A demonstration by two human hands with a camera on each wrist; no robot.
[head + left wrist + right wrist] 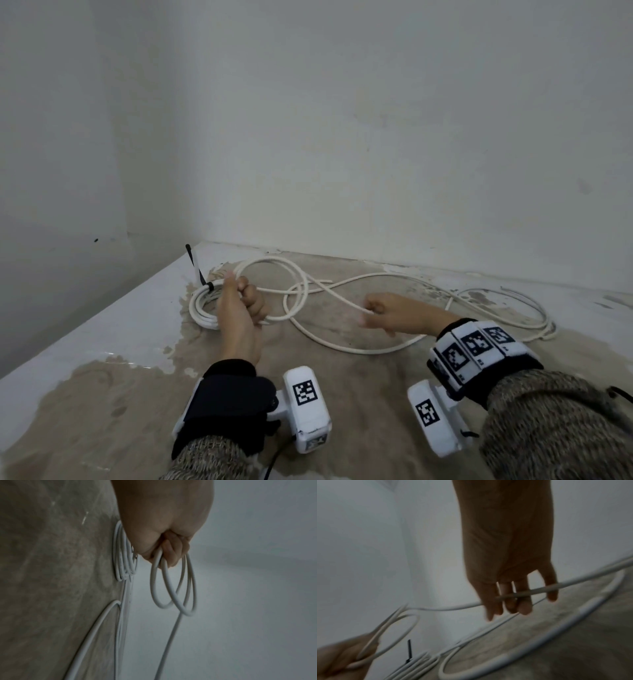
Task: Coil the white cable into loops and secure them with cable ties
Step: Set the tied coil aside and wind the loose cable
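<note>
Coiling step, centre frame: your left hand (239, 308) gripped gathered loops of the white cable (342, 298); your right hand (383, 313) curled round its slack, lower right. Matching loop sizes would have suited tying.

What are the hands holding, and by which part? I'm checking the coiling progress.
Both hold the white cable: the left hand grips fresh loops at their tops; the right hand holds the loose run.
</note>
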